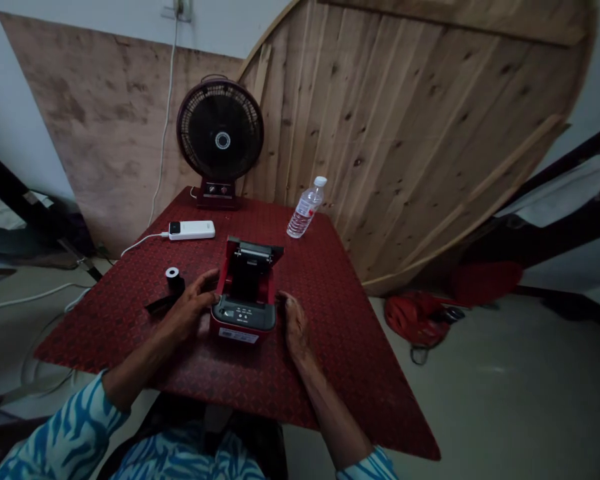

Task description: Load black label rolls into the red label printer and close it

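grip open-fingered — left hand (193, 310) and right hand (294, 323) against sides of open thermal printer (243, 315)

Glossy red plastic on this printer (221, 283), matt grey plastic on the panel (243, 313), a pebbled red surface (340, 333) beneath, and look, rough knotty wood planks (405, 133) beside a smooth clear plastic bottle (300, 217)!

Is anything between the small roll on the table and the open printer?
Yes: the left hand lies between them, its fingers against the left side of the printer, blocking the direct path from the roll to the printer's open compartment.
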The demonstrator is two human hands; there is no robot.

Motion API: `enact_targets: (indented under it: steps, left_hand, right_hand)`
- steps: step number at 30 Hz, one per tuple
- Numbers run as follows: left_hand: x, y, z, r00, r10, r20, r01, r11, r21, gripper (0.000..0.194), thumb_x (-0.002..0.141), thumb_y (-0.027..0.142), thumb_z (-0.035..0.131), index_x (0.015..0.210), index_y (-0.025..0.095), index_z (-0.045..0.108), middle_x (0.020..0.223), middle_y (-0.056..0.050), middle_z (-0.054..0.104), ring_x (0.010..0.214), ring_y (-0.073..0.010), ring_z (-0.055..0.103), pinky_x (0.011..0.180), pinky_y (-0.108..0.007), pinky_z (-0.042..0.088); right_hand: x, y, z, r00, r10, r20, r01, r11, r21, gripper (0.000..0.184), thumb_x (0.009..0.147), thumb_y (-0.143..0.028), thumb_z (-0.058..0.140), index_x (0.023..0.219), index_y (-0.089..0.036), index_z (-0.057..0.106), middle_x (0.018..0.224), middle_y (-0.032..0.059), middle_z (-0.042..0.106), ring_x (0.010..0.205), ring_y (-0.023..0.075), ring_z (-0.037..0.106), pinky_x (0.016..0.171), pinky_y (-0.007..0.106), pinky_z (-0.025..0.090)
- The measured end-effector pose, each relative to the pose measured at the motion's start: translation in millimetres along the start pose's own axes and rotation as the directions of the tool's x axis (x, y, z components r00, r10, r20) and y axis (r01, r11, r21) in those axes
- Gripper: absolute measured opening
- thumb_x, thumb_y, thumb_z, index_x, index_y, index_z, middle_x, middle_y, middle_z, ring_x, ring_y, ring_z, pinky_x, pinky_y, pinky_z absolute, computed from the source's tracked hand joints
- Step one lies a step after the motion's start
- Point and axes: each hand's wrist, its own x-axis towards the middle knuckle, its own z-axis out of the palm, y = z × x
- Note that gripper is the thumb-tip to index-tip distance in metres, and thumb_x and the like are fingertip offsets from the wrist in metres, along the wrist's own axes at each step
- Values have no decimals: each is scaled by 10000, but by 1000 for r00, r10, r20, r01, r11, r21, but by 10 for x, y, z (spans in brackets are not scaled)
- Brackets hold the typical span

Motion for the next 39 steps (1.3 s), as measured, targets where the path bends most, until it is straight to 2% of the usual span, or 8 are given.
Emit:
enact_targets:
  steps: [5,10,13,15,18,21,33,39]
  left_hand:
    - [-64,66,5,997,-71,25,74,991,-113,598,771,256,503,1359,208,411,1135,-95,655,926,-225,659,784,-355,517]
    - [30,231,-114,992,123,-31,-109,953,281,341,801,339,559,1093,180,634,945,-73,693,862,-222,651,756,-347,508]
    - [243,439,-89,911,263,318,-404,722,562,225,842,299,520,961,219,694,975,-57,702,921,-212,636,845,-351,476]
    - [421,555,15,828,199,523,-545,501,672,241,835,223,508,979,240,700,1006,-54,705,964,-220,626,868,-353,461]
    - [662,627,241,852,-66,519,-498,202,843,273,781,152,547,981,240,710,999,-98,709,936,-266,645,782,-360,482]
    - [801,612,439,883,-176,435,-429,72,900,226,772,135,553,908,178,729,900,-171,714,840,-319,670,695,-391,492]
    - [510,992,428,887,-137,442,-453,-69,889,278,774,224,556,1025,170,663,996,-140,688,921,-293,645,734,-360,490]
    - [278,1064,322,857,238,458,-511,273,815,279,781,279,588,1041,189,631,999,-66,655,914,-220,614,794,-324,475]
  right_hand:
    - [5,-9,4,1000,5,6,-5,1000,4,494,905,-555,363,1068,-198,664,1040,104,706,940,223,656,833,388,520]
    - [7,-35,21,1000,8,29,-10,999,41,461,909,-537,379,1062,-208,662,1008,87,711,876,205,664,788,358,537]
    - [13,-37,39,998,25,49,-28,997,74,449,908,-528,388,1063,-204,657,1006,84,708,857,205,667,772,352,540]
    - [17,-31,49,998,37,60,-42,995,87,458,906,-534,382,1068,-201,651,997,84,705,830,201,668,760,347,540]
    - [19,-24,55,997,42,63,-47,995,88,464,911,-530,370,1074,-194,645,986,84,706,820,199,669,759,344,534]
    - [17,-29,56,998,36,57,-41,996,82,444,922,-507,364,1081,-202,645,970,71,710,815,199,671,758,338,528]
    - [36,-60,82,998,50,48,-58,984,166,446,894,-537,389,1046,-217,659,956,56,709,796,192,662,742,324,528]
    - [11,-185,-18,990,138,5,-135,962,239,438,858,-562,427,979,-204,649,911,59,699,825,202,654,664,305,526]
